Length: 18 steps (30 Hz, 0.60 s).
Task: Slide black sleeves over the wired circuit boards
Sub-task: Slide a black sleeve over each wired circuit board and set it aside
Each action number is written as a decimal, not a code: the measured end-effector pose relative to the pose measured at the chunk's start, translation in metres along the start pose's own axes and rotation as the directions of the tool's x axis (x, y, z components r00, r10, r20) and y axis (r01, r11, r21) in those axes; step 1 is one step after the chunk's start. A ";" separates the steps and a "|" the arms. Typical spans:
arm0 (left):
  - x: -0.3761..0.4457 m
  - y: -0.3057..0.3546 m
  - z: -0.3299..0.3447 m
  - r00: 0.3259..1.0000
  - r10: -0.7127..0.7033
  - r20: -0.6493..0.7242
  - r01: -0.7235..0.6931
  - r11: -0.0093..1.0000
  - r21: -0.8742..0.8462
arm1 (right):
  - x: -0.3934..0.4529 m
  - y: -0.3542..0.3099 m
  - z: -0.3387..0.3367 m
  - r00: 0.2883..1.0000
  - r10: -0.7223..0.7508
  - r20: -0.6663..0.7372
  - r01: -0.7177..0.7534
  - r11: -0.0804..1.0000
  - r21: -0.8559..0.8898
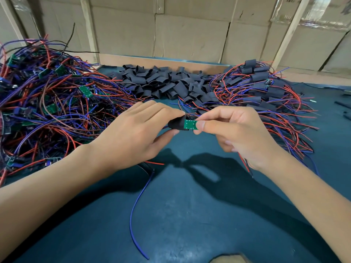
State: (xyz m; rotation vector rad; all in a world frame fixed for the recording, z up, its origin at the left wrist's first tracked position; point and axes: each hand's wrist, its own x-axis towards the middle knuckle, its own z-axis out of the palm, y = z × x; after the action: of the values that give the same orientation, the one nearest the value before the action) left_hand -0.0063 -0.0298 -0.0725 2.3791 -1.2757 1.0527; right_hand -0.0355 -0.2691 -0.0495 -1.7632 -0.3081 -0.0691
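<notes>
Two hands meet just above the counter [190, 215], and the join is only half made: the left hand [131, 133] pinches a black sleeve [175, 124] between thumb and fingertips, while the right hand [237, 133] pinches the far end of a green circuit board [190, 124], whose near end sits at the sleeve's mouth. How much of the board is inside cannot be told from this angle. The sleeve looks soft and partly flattened under the left pinch, so the likely trouble is a board corner catching the rim and folding it rather than gliding in; easing that grip would probably open the tube. Red and blue wires [245, 164] trail under the right hand, and a long blue wire [136, 202] loops on the counter nearer the person than the board; either could snag and tug the board crooked. Beyond the board lies the loose sleeve pile [165, 80], with bare boards [47, 88] tangled to its left and sleeved ones [262, 86] to its right, close enough for a dragged lead to pull neighbours along.
</notes>
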 end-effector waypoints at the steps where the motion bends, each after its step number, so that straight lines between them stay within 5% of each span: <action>1: 0.000 0.000 0.000 1.000 0.000 0.003 0.000 1.000 0.006 | 0.000 0.000 0.001 1.000 0.012 0.005 -0.013 1.000 0.013; 18: 0.000 -0.001 -0.002 0.999 0.032 0.034 -0.033 0.999 0.031 | 0.002 0.004 0.003 0.987 0.158 -0.034 -0.153 0.981 0.116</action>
State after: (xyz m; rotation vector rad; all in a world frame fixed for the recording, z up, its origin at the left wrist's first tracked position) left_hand -0.0068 -0.0283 -0.0713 2.4167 -1.3237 1.0537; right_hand -0.0330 -0.2666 -0.0538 -1.6653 -0.1391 0.0229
